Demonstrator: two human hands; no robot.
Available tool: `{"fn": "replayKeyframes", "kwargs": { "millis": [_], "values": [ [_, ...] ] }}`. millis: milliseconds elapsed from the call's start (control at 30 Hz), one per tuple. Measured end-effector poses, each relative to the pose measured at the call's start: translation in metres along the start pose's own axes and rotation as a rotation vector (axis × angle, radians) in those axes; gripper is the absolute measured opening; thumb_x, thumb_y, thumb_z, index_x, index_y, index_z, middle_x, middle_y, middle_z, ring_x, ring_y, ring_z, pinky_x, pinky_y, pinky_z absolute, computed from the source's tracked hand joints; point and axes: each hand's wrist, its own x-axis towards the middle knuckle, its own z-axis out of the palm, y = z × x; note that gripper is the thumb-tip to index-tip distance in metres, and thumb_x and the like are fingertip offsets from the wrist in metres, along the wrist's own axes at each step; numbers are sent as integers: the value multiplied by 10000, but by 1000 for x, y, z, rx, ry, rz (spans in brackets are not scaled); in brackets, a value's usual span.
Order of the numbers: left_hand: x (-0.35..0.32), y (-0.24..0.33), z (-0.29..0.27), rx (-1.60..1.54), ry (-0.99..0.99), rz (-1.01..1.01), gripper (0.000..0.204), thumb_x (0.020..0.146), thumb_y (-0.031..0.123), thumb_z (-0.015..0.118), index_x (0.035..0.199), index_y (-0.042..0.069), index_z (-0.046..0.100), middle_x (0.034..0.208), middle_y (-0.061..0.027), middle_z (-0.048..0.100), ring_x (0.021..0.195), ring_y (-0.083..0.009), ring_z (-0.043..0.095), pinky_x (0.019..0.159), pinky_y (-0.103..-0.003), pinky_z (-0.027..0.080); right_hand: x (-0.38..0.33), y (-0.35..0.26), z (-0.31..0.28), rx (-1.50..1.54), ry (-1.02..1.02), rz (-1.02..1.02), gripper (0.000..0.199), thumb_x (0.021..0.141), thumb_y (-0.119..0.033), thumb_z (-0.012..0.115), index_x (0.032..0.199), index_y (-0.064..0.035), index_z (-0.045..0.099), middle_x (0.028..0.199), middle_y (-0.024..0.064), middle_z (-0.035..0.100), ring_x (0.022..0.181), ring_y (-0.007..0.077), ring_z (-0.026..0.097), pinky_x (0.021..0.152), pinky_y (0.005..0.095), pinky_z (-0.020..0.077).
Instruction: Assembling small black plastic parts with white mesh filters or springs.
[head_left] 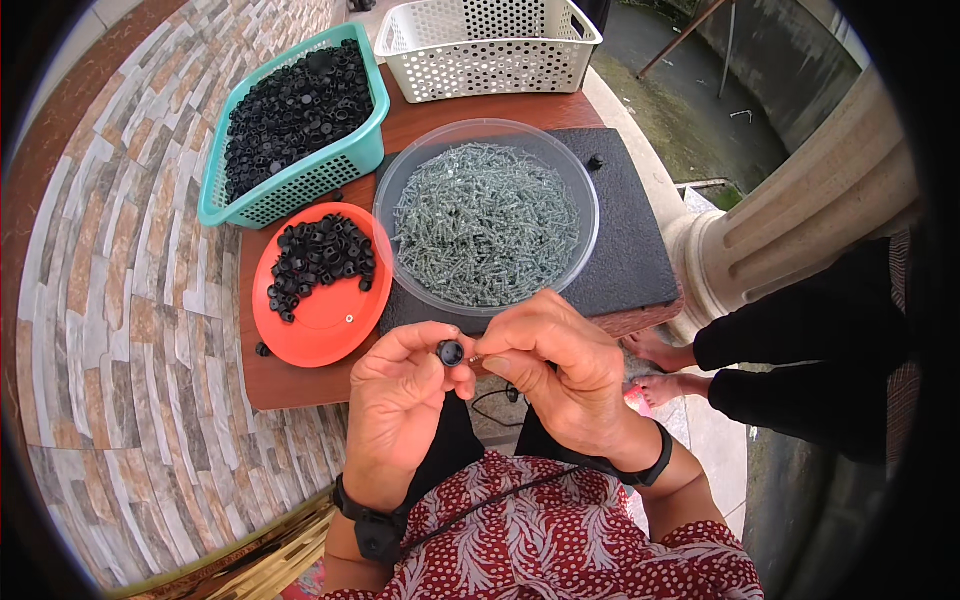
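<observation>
My left hand (392, 405) pinches a small black plastic cap (450, 352) between thumb and fingers, its round hollow face turned up. Close beside it, my right hand (570, 380) is closed in a pinch on a small screw (477, 358), which points toward the cap; its fingers hide most of it. Both hands are just off the table's near edge. Beyond them stands a clear round bowl (589, 225) heaped with silvery screws (485, 225). To its left, an orange-red plate (312, 345) carries a pile of black caps (320, 255) and one tiny pale ring (349, 319).
A teal basket (310, 190) full of black parts stands at the far left, beside a white perforated basket (490, 70). A dark mat (635, 235) lies under the bowl on the wooden table (290, 390). Another person's bare feet (665, 370) are at right, near a column (780, 230).
</observation>
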Motion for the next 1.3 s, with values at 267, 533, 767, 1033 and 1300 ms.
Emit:
{"fn": "replayKeyframes", "kwargs": {
  "millis": [267, 533, 767, 1033, 1300],
  "values": [
    [4, -9, 11, 114, 31, -5, 268, 851, 71, 625, 1073, -65, 565, 943, -154, 632, 790, -193, 609, 699, -334, 498, -10, 5, -6, -100, 90, -30, 199, 726, -2, 653, 924, -21, 632, 818, 78, 604, 724, 232, 547, 641, 326, 439],
    [13, -17, 13, 5, 17, -92, 246, 863, 80, 615, 1059, -61, 570, 928, -134, 640, 787, -172, 609, 684, -285, 490, -17, 19, -8, -474, 158, -211, 342, 566, -4, 629, 907, -19, 654, 833, 77, 579, 722, 240, 525, 564, 308, 441],
    [52, -15, 20, 644, 63, 262, 174, 837, 35, 631, 994, -34, 600, 909, -96, 640, 756, -132, 589, 653, -248, 476, -14, 21, -22, -469, 302, -103, 239, 679, 64, 679, 888, -48, 650, 869, 79, 594, 756, 212, 504, 635, 290, 423],
    [81, -29, 8, 1532, -8, 803, 300, 672, -4, 701, 958, 41, 623, 881, -83, 579, 847, -269, 570, 697, -357, 470, -11, 16, -24, -336, 350, 47, 165, 749, 59, 658, 895, -17, 650, 822, 71, 572, 756, 164, 498, 628, 245, 381],
    [16, 70, -86, 1508, 648, 678, 108, 751, -19, 616, 850, 20, 635, 737, -80, 567, 657, -168, 556, 615, -285, 435, -6, 30, -15, -189, 358, 90, 130, 759, 58, 640, 877, 11, 609, 829, 73, 573, 751, 165, 488, 663, 254, 390]
  ]
}}
